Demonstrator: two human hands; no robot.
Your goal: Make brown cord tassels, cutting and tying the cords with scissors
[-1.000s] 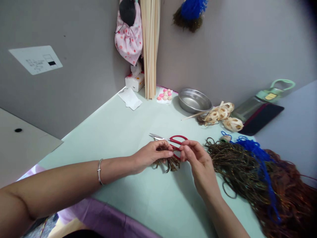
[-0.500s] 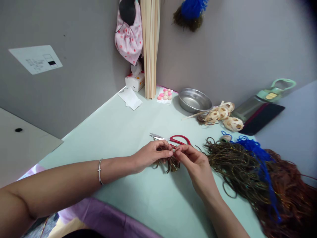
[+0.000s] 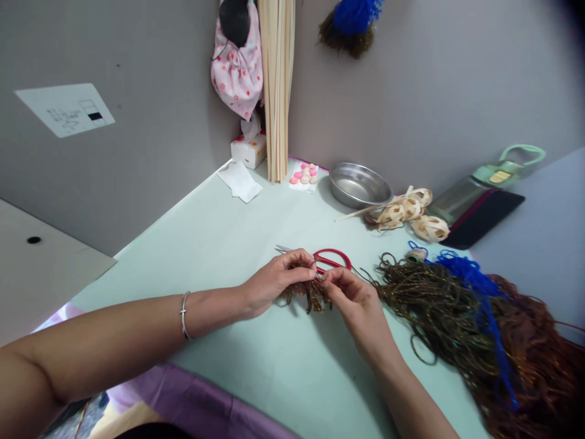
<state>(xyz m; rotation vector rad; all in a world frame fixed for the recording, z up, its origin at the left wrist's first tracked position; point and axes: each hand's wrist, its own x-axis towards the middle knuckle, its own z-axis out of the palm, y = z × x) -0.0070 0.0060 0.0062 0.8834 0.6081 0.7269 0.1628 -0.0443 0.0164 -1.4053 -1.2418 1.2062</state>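
A short bundle of brown, glittery yarn [image 3: 315, 296] hangs below my left hand [image 3: 278, 277], whose thumb and fingers pinch its top. Close by on the right, the thumb and forefinger of my right hand [image 3: 354, 299] are pressed together at the bundle's upper edge. What lies between those right fingertips is too small to make out. Behind both hands, red-handled scissors [image 3: 336, 250] lie on the pale green table [image 3: 205, 244], their blade tips pointing left and partly covered by my left hand.
A heap of brown yarn [image 3: 434, 299] with blue yarn [image 3: 470, 274] covers the right side. Farther back are woven strip balls [image 3: 430, 228], a steel bowl [image 3: 359, 189], a bottle [image 3: 461, 186], a dark flat device [image 3: 487, 219], pink and cream pieces [image 3: 305, 175] and wood strips [image 3: 278, 91].
Both hands have shifted slightly upward, and their fingertips are a little farther apart. My left hand now covers more of the scissor blades.
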